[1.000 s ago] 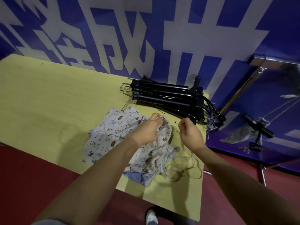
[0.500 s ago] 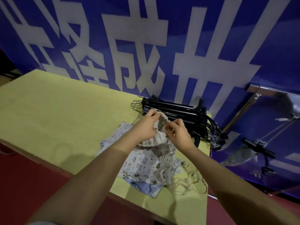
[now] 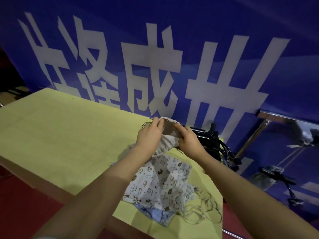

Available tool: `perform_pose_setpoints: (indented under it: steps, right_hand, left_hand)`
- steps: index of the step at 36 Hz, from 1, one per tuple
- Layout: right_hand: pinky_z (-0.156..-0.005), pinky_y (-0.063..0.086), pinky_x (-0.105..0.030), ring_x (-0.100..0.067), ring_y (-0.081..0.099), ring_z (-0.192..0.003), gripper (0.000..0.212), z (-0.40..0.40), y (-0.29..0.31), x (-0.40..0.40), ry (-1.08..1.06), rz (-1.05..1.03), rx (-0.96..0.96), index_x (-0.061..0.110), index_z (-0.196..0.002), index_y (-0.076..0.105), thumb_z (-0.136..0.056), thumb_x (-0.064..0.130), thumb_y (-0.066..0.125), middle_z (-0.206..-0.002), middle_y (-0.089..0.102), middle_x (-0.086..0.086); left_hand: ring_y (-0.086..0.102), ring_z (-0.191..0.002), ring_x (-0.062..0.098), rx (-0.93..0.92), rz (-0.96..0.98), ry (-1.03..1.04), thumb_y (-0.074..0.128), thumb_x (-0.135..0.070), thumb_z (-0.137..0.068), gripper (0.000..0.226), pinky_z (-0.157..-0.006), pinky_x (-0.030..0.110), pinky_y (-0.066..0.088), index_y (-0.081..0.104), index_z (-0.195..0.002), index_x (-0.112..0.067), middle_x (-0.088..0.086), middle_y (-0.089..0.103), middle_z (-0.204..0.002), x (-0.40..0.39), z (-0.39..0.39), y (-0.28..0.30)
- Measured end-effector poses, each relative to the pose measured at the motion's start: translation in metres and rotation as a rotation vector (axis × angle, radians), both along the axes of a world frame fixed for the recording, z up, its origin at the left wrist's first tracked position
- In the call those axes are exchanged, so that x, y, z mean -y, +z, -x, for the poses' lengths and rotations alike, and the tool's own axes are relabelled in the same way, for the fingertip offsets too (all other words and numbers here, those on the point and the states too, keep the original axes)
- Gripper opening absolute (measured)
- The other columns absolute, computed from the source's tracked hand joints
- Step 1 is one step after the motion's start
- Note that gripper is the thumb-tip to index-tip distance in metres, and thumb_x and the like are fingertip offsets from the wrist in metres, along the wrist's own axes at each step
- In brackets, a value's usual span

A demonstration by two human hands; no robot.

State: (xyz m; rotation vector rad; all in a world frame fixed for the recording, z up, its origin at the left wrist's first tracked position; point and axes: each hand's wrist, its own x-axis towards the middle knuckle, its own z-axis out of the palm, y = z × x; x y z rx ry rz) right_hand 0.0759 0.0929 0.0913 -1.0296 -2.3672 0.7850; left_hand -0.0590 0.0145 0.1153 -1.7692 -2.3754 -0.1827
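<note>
A small white garment with a cartoon animal print hangs from both of my hands above the yellow table. My left hand grips the gathered elastic waistband on its left side. My right hand grips the same waistband on its right side, close to the left hand. The garment's lower part still lies on the table. A light blue piece of cloth shows under its lower edge.
A stack of black clip hangers lies at the table's far right, partly behind my hands. Thin wire hangers lie near the table's front right corner. A metal rack with a hanging garment stands right of the table. A blue banner wall is behind.
Both hands have raised the garment's waistband higher off the table and farther from me, and the right hand has joined the left on it. The camera has tilted up.
</note>
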Motion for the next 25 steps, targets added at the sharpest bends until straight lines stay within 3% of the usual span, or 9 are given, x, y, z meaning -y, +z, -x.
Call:
perform_pose_setpoints:
  steps: [2, 6, 9, 13, 19, 25]
  right_hand:
    - [-0.093, 0.036, -0.020, -0.019, 0.049, -0.112, 0.055, 0.006, 0.006, 0.000, -0.042, 0.018, -0.095, 0.020, -0.141, 0.041, -0.092, -0.004, 0.040, -0.122, 0.051, -0.008]
    - [-0.104, 0.043, -0.036, -0.020, 0.052, -0.118, 0.044, 0.021, 0.029, -0.005, -0.164, 0.046, -0.297, 0.019, -0.137, 0.047, -0.094, 0.010, 0.049, -0.127, 0.056, -0.006]
    - [-0.099, 0.038, -0.026, -0.017, 0.048, -0.119, 0.053, 0.028, 0.048, -0.008, -0.182, 0.044, -0.337, 0.019, -0.140, 0.043, -0.089, 0.009, 0.057, -0.129, 0.050, -0.005]
    - [-0.086, 0.040, -0.022, -0.018, 0.049, -0.106, 0.067, 0.033, 0.068, -0.012, -0.081, 0.020, -0.266, 0.022, -0.145, 0.033, -0.086, -0.007, 0.045, -0.121, 0.044, -0.006]
    - [-0.069, 0.054, -0.041, -0.020, 0.047, -0.099, 0.094, 0.021, 0.068, -0.020, 0.132, -0.131, 0.103, 0.032, -0.150, 0.014, -0.076, -0.010, 0.055, -0.127, 0.031, -0.001]
    - [-0.067, 0.053, -0.026, -0.017, 0.046, -0.101, 0.097, 0.020, 0.059, -0.029, 0.128, 0.078, -0.025, 0.036, -0.148, 0.017, -0.073, -0.015, 0.053, -0.120, 0.032, 0.001]
  left_hand:
    - [0.055, -0.104, 0.033, -0.034, 0.004, 0.019, 0.044, 0.002, -0.091, 0.067, -0.075, 0.037, 0.049, 0.011, -0.148, -0.009, 0.015, 0.031, -0.138, -0.002, 0.001, 0.007]
    - [0.056, -0.101, 0.033, 0.042, -0.053, 0.021, 0.042, 0.002, -0.092, 0.064, -0.070, 0.038, 0.045, 0.013, -0.148, -0.009, 0.013, 0.034, -0.136, -0.010, 0.003, 0.031]
    - [0.051, -0.111, 0.032, 0.077, -0.114, 0.029, 0.047, 0.002, -0.090, 0.063, -0.075, 0.037, 0.046, 0.020, -0.146, -0.012, 0.009, 0.038, -0.135, -0.015, 0.005, 0.047]
    - [0.054, -0.104, 0.032, 0.121, -0.133, 0.082, 0.047, 0.003, -0.090, 0.064, -0.068, 0.036, 0.040, 0.020, -0.146, -0.013, 0.009, 0.038, -0.135, -0.016, 0.013, 0.066]
    - [0.062, -0.088, 0.032, -0.086, -0.102, 0.147, 0.054, 0.004, -0.084, 0.074, -0.059, 0.034, 0.040, 0.016, -0.146, -0.008, 0.012, 0.026, -0.144, -0.014, 0.030, 0.085]
    - [0.061, -0.083, 0.028, -0.169, 0.018, 0.085, 0.051, 0.011, -0.082, 0.085, -0.059, 0.032, 0.041, 0.003, -0.151, -0.006, 0.006, -0.006, -0.160, -0.023, 0.026, 0.081]
